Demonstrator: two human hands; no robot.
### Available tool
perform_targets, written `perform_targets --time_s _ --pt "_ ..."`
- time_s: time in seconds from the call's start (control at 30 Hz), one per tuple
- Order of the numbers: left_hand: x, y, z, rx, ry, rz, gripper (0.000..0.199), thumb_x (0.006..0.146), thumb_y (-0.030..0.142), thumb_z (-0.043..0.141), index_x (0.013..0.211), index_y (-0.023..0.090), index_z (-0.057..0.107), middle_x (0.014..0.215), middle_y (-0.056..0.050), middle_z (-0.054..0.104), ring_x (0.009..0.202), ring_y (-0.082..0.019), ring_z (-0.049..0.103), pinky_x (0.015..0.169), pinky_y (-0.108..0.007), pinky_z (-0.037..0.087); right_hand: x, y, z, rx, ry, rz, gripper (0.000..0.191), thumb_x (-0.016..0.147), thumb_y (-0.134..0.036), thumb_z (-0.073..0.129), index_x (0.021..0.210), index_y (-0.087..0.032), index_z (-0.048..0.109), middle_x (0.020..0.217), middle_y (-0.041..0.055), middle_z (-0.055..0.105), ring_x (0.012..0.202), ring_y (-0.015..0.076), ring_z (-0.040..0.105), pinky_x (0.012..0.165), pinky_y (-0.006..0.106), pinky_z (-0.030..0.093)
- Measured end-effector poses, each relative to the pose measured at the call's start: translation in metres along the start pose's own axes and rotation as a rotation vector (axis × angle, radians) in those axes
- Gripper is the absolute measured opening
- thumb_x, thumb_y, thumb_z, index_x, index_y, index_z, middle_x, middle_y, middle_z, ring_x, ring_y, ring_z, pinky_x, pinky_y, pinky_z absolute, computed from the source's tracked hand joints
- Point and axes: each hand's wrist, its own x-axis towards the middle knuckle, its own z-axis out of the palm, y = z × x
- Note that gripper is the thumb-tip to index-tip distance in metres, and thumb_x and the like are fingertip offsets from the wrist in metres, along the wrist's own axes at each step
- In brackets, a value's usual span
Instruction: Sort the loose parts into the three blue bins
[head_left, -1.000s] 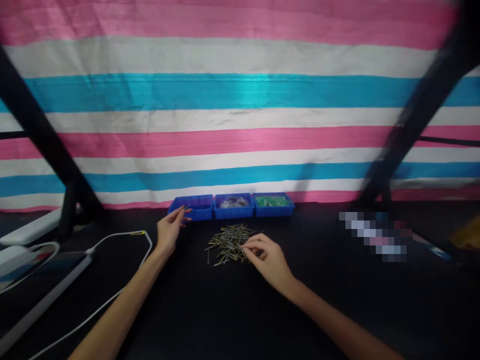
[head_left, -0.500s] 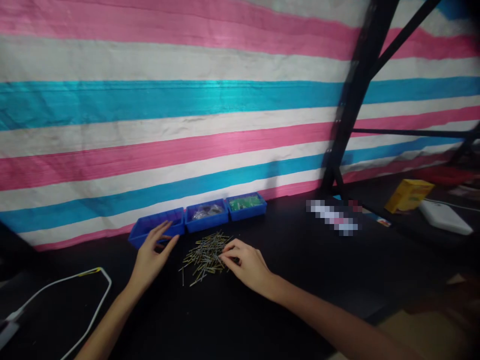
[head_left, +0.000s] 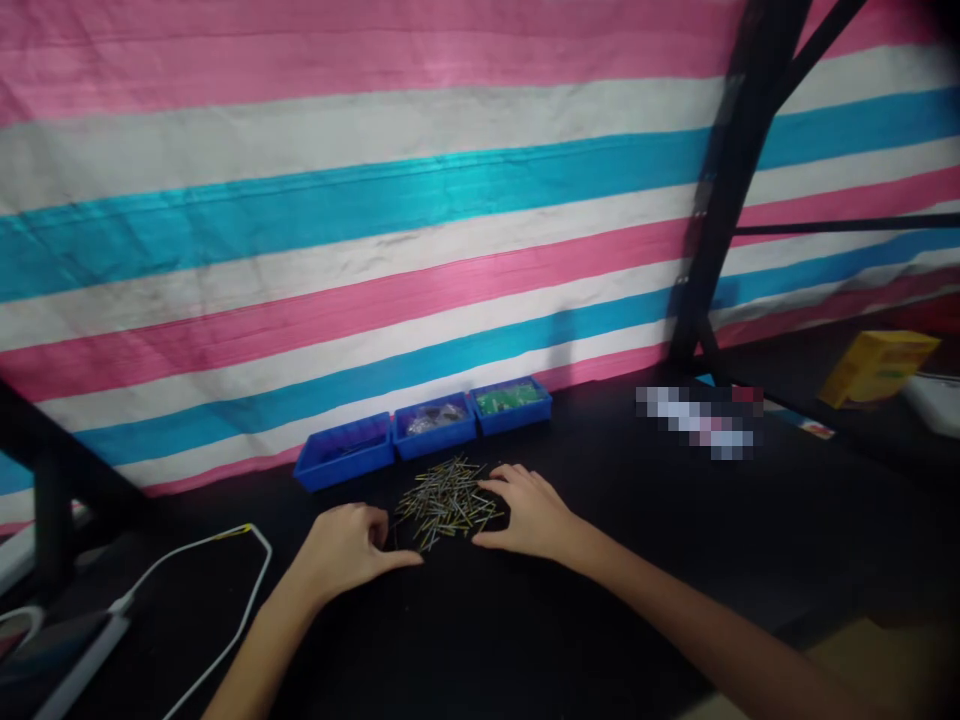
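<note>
A loose pile of short, thin grey and yellowish rods lies on the black table; their exact kind is too small to make out. At the pile's left edge is my left hand, fingers curved and thumb stretched apart from them. My right hand cups the right edge, its thumb and fingers spread, with fingertips at the outer rods. Neither hand visibly holds anything. Just behind the pile, a blue bin has a few thin, dark pieces inside.
Two more blue bins stand in that row: the middle bin with clear plastic bags, the right bin with green pieces. A white cable loops at left. A yellow box and a black frame post are at right.
My left hand has come from over the left bin down to the pile's left side. My right hand's pinched fingers have spread apart. The pile looks more compact, and the view has shifted.
</note>
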Motion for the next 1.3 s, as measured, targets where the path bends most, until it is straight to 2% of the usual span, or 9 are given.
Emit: perform_targets --time_s 0.13,0.23,0.37,0.5,0.67,0.8,0.97,1.13,1.3 --pt "0.001 0.014 0.011 -0.104 -0.045 0.06 0.042 0.068 0.061 0.052 0.057 0.021 0.059 0.057 0.0 0.06 0.054 -0.015 0.053 0.049 -0.022 0.026 0.002 0.003 0.002 -0.018 0.016 -0.036 0.046 0.07 -0.042 0.064 0.11 -0.022 0.06 0.105 0.0075 0.058 0.099 0.024 0.049 0.086 0.037 0.037" --pt "0.001 0.03 0.021 -0.161 -0.007 0.131 0.037 0.078 0.051 0.047 0.06 0.02 0.057 0.057 0.001 0.058 0.053 -0.013 0.052 0.05 -0.022 0.027 0.004 0.005 0.003 -0.017 0.045 -0.045 0.034 0.073 -0.035 0.063 0.105 -0.023 0.062 0.1 0.0061 0.06 0.096 0.022 0.051 0.082 0.033 0.04" --pt "0.0 0.046 0.031 -0.181 0.057 0.209 0.033 0.082 0.044 0.045 0.063 0.02 0.055 0.057 0.002 0.055 0.053 -0.012 0.05 0.051 -0.021 0.029 0.005 0.005 0.006 -0.004 0.044 -0.017 0.023 0.076 -0.03 0.061 0.097 -0.023 0.064 0.095 0.0044 0.061 0.086 0.0194 0.056 0.07 0.028 0.043" --pt "0.0 0.048 0.033 -0.211 0.127 0.227 0.03 0.083 0.042 0.045 0.067 0.02 0.056 0.061 0.002 0.056 0.055 -0.011 0.051 0.052 -0.021 0.032 0.006 0.004 0.008 0.006 0.024 -0.006 0.019 0.076 -0.027 0.06 0.095 -0.025 0.065 0.093 0.003 0.061 0.075 0.016 0.06 0.061 0.024 0.042" --pt "0.001 0.045 0.034 -0.254 0.227 0.291 0.02 0.084 0.035 0.046 0.085 0.022 0.061 0.073 0.0 0.062 0.062 -0.012 0.055 0.056 -0.02 0.037 0.005 0.003 0.009 0.052 0.057 -0.023 0.022 0.076 -0.024 0.06 0.098 -0.026 0.064 0.093 0.0024 0.063 0.08 0.0154 0.06 0.065 0.023 0.043" --pt "-0.001 0.047 0.035 -0.279 0.306 0.347 0.017 0.084 0.029 0.047 0.086 0.021 0.061 0.077 -0.001 0.063 0.069 -0.013 0.057 0.063 -0.021 0.041 0.007 0.004 0.01 0.158 0.132 -0.004 0.025 0.074 -0.021 0.061 0.099 -0.024 0.063 0.09 0.0014 0.066 0.081 0.0145 0.06 0.069 0.023 0.044" --pt "-0.003 0.051 0.033 -0.293 0.328 0.328 0.016 0.084 0.028 0.048 0.084 0.02 0.062 0.077 -0.001 0.063 0.07 -0.013 0.056 0.062 -0.022 0.041 0.012 0.009 0.011 0.278 0.186 0.001 0.017 0.074 -0.017 0.059 0.088 -0.023 0.067 0.083 -0.0002 0.069 0.073 0.0131 0.062 0.067 0.023 0.045" --pt "-0.002 0.055 0.035 -0.345 0.389 0.219 0.016 0.082 0.031 0.05 0.084 0.021 0.062 0.068 0.001 0.06 0.059 -0.011 0.051 0.058 -0.021 0.038 0.013 0.009 0.007 0.465 0.206 0.055 0.025 0.072 -0.02 0.062 0.097 -0.023 0.064 0.074 -0.0009 0.069 0.066 0.0132 0.062 0.06 0.022 0.044" --pt "-0.003 0.059 0.035 -0.424 0.395 0.112 0.021 0.08 0.036 0.053 0.093 0.023 0.063 0.072 0.001 0.06 0.056 -0.01 0.047 0.055 -0.021 0.037 0.013 0.002 0.003 0.603 0.246 0.077 0.029 0.071 -0.03 0.064 0.097 -0.019 0.063 0.072 0.0014 0.069 0.066 0.0149 0.061 0.059 0.024 0.045"
